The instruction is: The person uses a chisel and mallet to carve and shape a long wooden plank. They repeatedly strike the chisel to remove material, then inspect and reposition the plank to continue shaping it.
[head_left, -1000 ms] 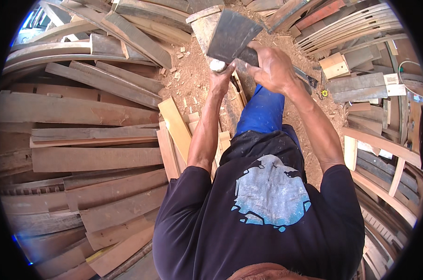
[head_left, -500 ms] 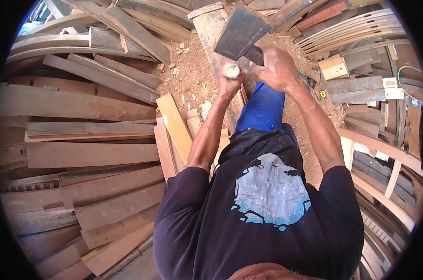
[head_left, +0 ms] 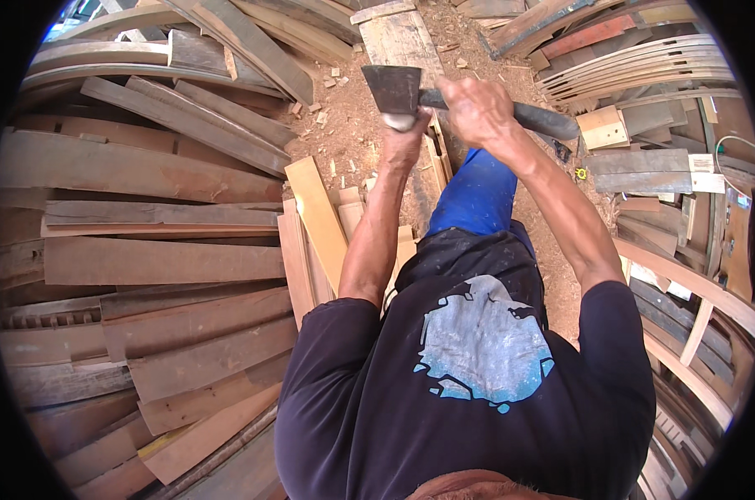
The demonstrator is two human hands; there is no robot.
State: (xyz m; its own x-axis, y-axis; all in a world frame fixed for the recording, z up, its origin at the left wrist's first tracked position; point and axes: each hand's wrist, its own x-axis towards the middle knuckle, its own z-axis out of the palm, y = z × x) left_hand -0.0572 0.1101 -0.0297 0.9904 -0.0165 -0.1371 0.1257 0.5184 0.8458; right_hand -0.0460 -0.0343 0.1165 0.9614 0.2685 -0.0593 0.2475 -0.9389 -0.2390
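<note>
My right hand [head_left: 481, 112] is closed around the dark handle of a hatchet [head_left: 396, 88]. Its broad dark metal head lies to the left of the hand, and the handle's tail sticks out to the right. Below the head, my left hand [head_left: 403, 147] grips an upright wooden handle [head_left: 400, 122], whose pale, rounded top shows just under the hatchet head. Whether the two touch I cannot tell, and the lower part of that handled tool is hidden by my hand. Beneath my hands stands a narrow length of wood [head_left: 437, 157], partly covered by my left hand and leg.
Stacked brown boards [head_left: 160, 267] fill the left side. A pale plank [head_left: 317, 212] leans near my left forearm. Wood chips and sawdust cover the ground [head_left: 340, 125]. A worn board [head_left: 401, 42] lies ahead. Slatted timber [head_left: 636, 58] and a small yellow item [head_left: 581, 174] are at right.
The hatchet has turned and come down, so its head now sits over the top of the held handle, and its own handle now points right. My left hand keeps its grip.
</note>
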